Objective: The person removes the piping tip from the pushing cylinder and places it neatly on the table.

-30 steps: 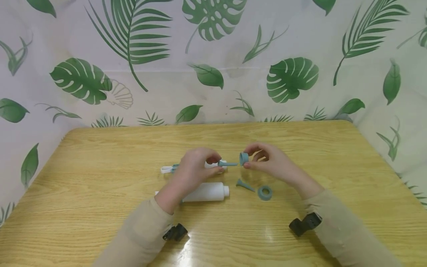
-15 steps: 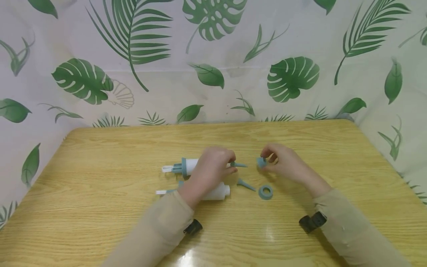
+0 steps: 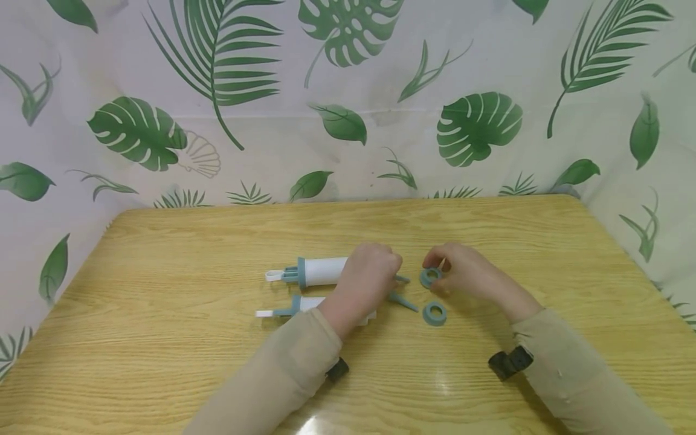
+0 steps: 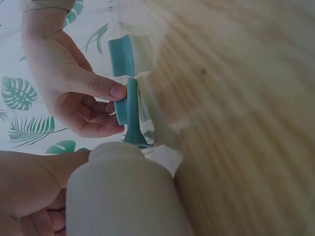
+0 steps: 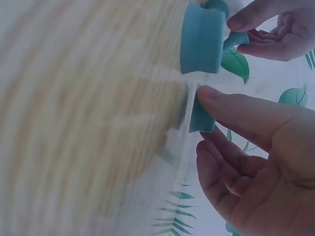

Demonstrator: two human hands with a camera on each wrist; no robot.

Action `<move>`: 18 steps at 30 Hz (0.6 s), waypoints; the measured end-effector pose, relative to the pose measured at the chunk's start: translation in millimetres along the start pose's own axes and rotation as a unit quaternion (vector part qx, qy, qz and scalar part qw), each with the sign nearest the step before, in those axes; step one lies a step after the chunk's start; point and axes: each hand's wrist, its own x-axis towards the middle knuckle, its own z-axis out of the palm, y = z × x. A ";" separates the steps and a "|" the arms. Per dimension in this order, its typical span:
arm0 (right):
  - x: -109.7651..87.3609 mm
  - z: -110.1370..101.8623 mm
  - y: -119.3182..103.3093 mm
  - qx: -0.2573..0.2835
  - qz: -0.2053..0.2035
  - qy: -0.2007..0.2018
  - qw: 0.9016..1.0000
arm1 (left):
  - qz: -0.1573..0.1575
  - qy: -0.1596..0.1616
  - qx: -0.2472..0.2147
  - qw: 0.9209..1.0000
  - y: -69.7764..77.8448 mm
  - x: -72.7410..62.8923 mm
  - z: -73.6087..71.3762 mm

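Observation:
My left hand [image 3: 371,272] pinches a blue-green tapered nozzle [image 3: 402,278], low over the table; its flared end shows between finger and thumb in the right wrist view. To the right, my right hand [image 3: 462,272] holds a blue-green collar ring [image 3: 429,277] between thumb and fingers, flat at the tabletop. A second nozzle [image 3: 403,301] lies just in front of my left hand, and another ring [image 3: 435,313] lies in front of my right fingers. Two white tubes with plungers lie side by side, the far tube [image 3: 323,271] and the near tube [image 3: 311,303], both partly hidden by my left hand and arm.
The wood-grain table [image 3: 190,338] extends around the parts on all sides. Behind it hangs a white leaf-patterned cloth [image 3: 402,133]. The tubes' plunger handles [image 3: 274,275] point left. A black wrist camera [image 3: 510,362] sits on my right sleeve.
My left hand has moved right and slightly down with its nozzle, uncovering the far tube's plunger. My right hand has moved right and lowered its ring from upright to flat at the table.

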 end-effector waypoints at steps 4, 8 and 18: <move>-0.4 0.5 0.3 -0.002 0.000 -0.006 1.000 | -0.008 -0.018 0.012 1.000 1.1 1.7 0.7; -0.8 0.4 -0.7 -0.004 0.001 -0.007 1.000 | -0.014 -0.041 0.023 0.999 1.4 3.6 0.7; -2.7 0.1 -5.1 -0.004 0.005 -0.006 1.000 | -0.028 -0.071 -0.001 0.997 -4.0 0.0 -2.0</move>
